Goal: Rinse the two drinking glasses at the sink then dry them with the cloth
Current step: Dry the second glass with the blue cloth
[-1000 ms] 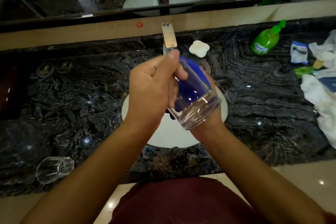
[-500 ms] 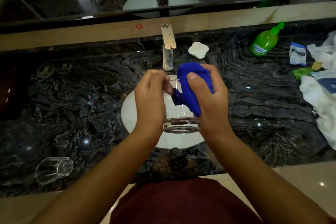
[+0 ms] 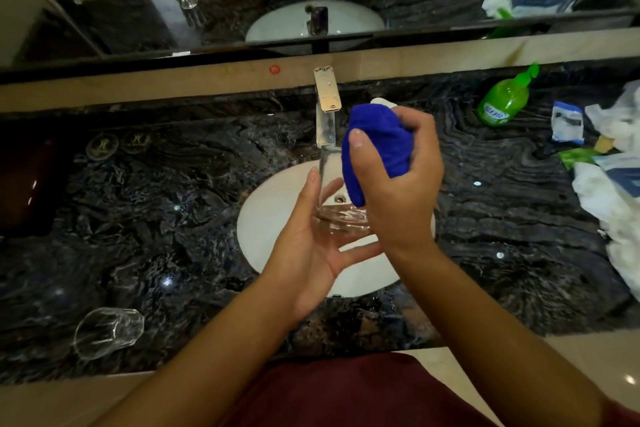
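Cloth, blue and bunched (image 3: 375,146), was gripped by the right hand (image 3: 398,198) above the upright clear drinking glass (image 3: 341,211), cradled on relaxed left-hand fingers (image 3: 349,255).

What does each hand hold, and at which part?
Left hand cups the upright drinking glass at its base and side; right hand grips the bunched blue cloth around its middle.

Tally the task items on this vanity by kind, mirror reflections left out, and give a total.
Glasses: 2, one held over the sink, one lying on the counter
Cloths: 1, blue
Total: 3
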`<state>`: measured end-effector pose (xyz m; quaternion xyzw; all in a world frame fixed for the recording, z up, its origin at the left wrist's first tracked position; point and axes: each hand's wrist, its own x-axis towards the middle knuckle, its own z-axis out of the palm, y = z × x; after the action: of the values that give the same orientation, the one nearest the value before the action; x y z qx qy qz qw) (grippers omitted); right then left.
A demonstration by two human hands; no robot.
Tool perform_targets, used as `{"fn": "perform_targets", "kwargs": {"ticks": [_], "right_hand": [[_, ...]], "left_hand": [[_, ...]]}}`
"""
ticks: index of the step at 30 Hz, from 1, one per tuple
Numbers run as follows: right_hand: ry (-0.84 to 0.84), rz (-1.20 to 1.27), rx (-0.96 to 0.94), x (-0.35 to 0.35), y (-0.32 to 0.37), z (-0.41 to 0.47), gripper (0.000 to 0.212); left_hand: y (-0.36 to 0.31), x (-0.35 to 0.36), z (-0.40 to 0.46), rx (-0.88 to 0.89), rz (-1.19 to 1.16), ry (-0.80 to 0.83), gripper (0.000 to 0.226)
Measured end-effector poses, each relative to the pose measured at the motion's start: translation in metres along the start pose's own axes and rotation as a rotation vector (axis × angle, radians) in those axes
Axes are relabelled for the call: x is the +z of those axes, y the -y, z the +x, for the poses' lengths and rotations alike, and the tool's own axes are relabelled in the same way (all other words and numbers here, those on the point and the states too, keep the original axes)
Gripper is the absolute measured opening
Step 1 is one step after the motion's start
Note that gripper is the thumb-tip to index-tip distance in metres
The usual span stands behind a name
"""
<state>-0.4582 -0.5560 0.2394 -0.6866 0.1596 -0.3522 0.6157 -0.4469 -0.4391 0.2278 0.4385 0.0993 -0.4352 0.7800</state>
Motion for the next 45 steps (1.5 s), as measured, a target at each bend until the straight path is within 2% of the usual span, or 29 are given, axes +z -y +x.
{"fn": "perform_targets", "kwargs": {"ticks": [2,5,8,11,13,18,20,22,24,26,31,32,35,37,39,41,45], "right_hand": [[0.046,-0.046,-0.052,0.002,0.005,0.000,0.036],[0.243,-0.112,-0.110,-0.003,0.013,0.003,0.027],[0.363,-0.149,-0.148,-0.012,0.024,0.010,0.024],[0.398,-0.288,-0.102,-0.020,0.033,0.024,0.033],[0.401,-0.412,-0.078,-0.026,0.034,0.032,0.043],[0.366,-0.682,-0.226,-0.019,0.033,0.017,0.041],[0.389,-0.559,-0.122,-0.019,0.032,0.014,0.037],[0.487,-0.260,0.104,-0.027,0.032,0.019,0.027],[0.713,-0.083,0.271,-0.040,0.031,0.025,0.043],[0.903,-0.123,0.275,-0.050,0.030,0.027,0.056],[0.983,-0.405,0.143,-0.040,0.028,0.023,0.041],[1.023,-0.361,0.192,-0.037,0.030,0.021,0.040],[1.140,-0.106,0.510,-0.039,0.041,0.023,0.046],[1.182,-0.017,0.576,-0.042,0.041,0.028,0.053],[1.155,0.110,0.583,-0.042,0.037,0.030,0.060],[1.057,0.317,0.649,-0.040,0.029,0.024,0.059],[0.679,0.749,0.865,-0.017,0.027,-0.001,0.036]], "left_hand": [[0.000,0.001,0.000,-0.018,-0.066,0.008,0.066],[-0.012,-0.003,0.005,0.052,-0.117,-0.061,0.072],[-0.029,-0.010,0.011,0.150,-0.052,-0.173,0.065],[-0.039,-0.012,0.011,0.244,0.044,-0.239,0.044],[-0.044,-0.011,0.009,0.299,0.083,-0.270,0.037],[-0.042,-0.006,0.009,0.489,0.344,-0.329,0.052],[-0.040,-0.008,0.009,0.553,0.391,-0.361,0.055],[-0.044,-0.010,0.010,0.588,0.404,-0.398,0.046],[-0.053,-0.014,0.009,0.569,0.352,-0.447,0.036],[-0.063,-0.017,0.009,0.549,0.327,-0.448,0.034],[-0.057,-0.023,0.012,0.662,0.565,-0.328,0.033],[-0.055,-0.023,0.011,0.668,0.595,-0.308,0.033],[-0.054,-0.022,0.005,0.717,0.664,-0.271,0.030],[-0.055,-0.021,0.001,0.762,0.719,-0.260,0.029],[-0.058,-0.017,-0.001,0.816,0.779,-0.217,0.026],[-0.063,-0.017,-0.001,0.909,0.842,-0.155,0.024],[-0.068,-0.023,0.009,1.185,0.863,-0.079,0.027]]}}
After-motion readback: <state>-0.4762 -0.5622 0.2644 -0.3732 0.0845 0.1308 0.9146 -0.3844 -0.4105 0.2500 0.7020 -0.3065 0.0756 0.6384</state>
